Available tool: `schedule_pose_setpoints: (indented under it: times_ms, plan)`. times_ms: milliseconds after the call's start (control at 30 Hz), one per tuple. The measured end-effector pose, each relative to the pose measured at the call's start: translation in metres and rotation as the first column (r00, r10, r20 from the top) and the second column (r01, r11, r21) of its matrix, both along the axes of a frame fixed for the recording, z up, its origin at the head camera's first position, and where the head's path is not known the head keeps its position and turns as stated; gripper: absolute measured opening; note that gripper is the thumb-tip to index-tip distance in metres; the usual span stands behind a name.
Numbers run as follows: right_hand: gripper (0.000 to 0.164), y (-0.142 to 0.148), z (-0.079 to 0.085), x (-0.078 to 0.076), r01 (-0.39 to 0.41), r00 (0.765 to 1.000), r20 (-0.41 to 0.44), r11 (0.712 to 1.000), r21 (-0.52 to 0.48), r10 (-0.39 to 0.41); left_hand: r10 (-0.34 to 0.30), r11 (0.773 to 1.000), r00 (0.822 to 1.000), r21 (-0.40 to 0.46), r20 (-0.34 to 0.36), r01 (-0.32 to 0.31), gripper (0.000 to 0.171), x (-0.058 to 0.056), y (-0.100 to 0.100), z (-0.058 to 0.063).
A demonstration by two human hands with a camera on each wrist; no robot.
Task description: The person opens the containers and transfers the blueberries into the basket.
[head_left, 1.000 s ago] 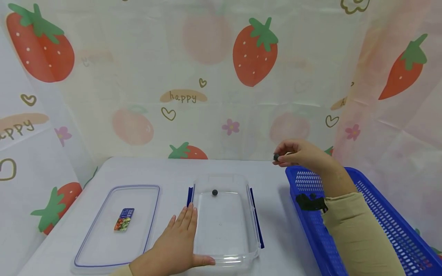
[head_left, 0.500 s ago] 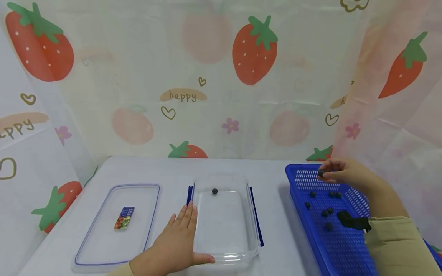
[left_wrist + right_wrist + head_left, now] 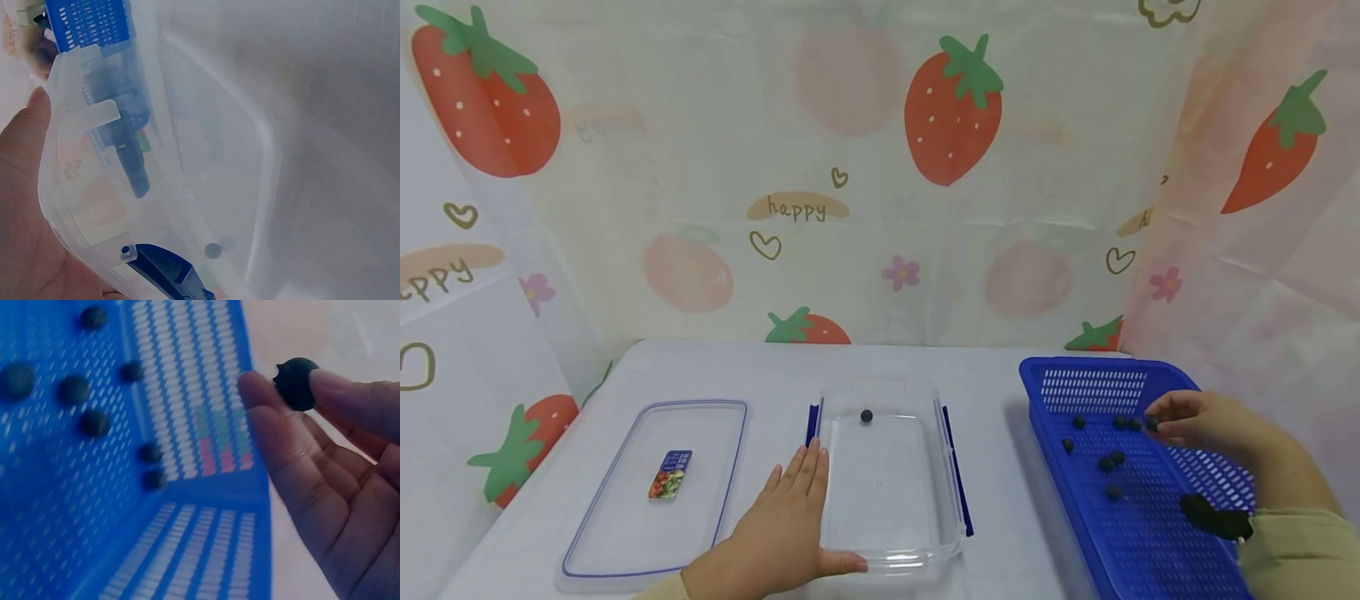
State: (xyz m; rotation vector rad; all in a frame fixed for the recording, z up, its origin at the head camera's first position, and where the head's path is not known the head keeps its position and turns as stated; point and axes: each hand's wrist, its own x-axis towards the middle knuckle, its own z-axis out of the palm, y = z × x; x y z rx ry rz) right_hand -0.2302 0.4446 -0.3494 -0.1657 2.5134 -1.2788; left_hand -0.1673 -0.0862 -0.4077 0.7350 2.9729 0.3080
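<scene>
My right hand (image 3: 1213,427) pinches a dark blueberry (image 3: 297,384) between thumb and fingertips; its small crown shows in the right wrist view. The hand is over the far right part of a blue plastic basket (image 3: 1060,500), where several more blueberries (image 3: 1107,463) lie scattered on the floor. My left hand (image 3: 778,525) lies with straight fingers along the left side of a clear plastic container (image 3: 887,560), thumb at its near rim. A single blueberry (image 3: 867,416) sits inside, near the far end. Blue side clips (image 3: 169,272) hang unfastened from the container.
A clear lid with a blue seal (image 3: 651,406) lies flat to the left of the container, with a small printed label (image 3: 670,476) on it. A white table (image 3: 992,467) carries everything. Strawberry-patterned curtains (image 3: 955,108) stand behind and at both sides.
My right hand, with the blueberry in its fingers, has moved right and lower, from beyond the basket's far left corner to its far right part. The left hand and container stay put.
</scene>
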Motion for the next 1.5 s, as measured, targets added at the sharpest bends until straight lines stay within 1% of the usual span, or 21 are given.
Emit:
schedule_pose_setpoints:
  times_ms: [200, 400, 533, 633, 767, 867, 1033, 1167, 1333, 1500]
  plan:
    - [0.020, 0.018, -0.015, 0.006, -0.023, 0.997, 0.074, 1.000, -0.015, 0.024, -0.006, 1.000, 1.000, 0.004, 0.003, 0.006, 0.124, 0.000, 0.001, 0.000]
    - [0.014, 0.028, -0.025, 0.007, -0.039, 0.989, 0.142, 0.995, -0.092, 0.052, -0.003, 1.000, 1.000, 0.000, 0.001, 0.003, 0.123, 0.001, 0.000, 0.001]
    - [0.011, 0.030, -0.029, 0.007, -0.063, 0.983, 0.163, 0.989, -0.133, 0.084, -0.002, 1.000, 1.000, 0.000, 0.006, 0.002, 0.123, 0.000, -0.001, 0.001]
    - [0.013, 0.031, -0.030, 0.007, -0.051, 0.981, 0.181, 0.990, -0.134, 0.075, -0.002, 1.000, 1.000, 0.001, 0.008, 0.002, 0.124, 0.000, -0.001, 0.001]
    - [0.019, 0.032, -0.030, 0.009, 0.006, 0.981, 0.195, 0.997, -0.081, 0.010, 0.000, 1.000, 1.000, 0.001, 0.009, 0.000, 0.124, 0.000, -0.001, 0.001]
    - [0.021, 0.033, -0.029, 0.009, 0.032, 0.981, 0.191, 0.997, -0.065, -0.019, 0.001, 1.000, 1.000, 0.000, 0.012, -0.001, 0.124, 0.000, 0.000, 0.001]
    - [0.018, 0.031, -0.022, 0.008, 0.023, 0.988, 0.154, 0.994, -0.111, -0.006, 0.003, 1.000, 1.000, 0.006, 0.014, -0.003, 0.125, -0.001, 0.000, 0.000]
    - [0.016, 0.027, -0.013, 0.005, -0.012, 0.993, 0.116, 0.988, -0.155, 0.030, 0.007, 1.000, 1.000, 0.008, 0.014, -0.007, 0.125, -0.001, -0.001, 0.000]
    - [0.019, 0.019, -0.001, 0.001, -0.056, 0.995, 0.073, 0.980, -0.191, 0.071, 0.005, 1.000, 1.000, 0.008, 0.022, -0.005, 0.125, -0.002, -0.001, 0.000]
    - [0.025, 0.004, 0.008, -0.005, -0.120, 0.992, 0.011, 0.979, -0.164, 0.123, 0.000, 1.000, 1.000, 0.010, 0.026, -0.001, 0.125, -0.001, -0.001, 0.000]
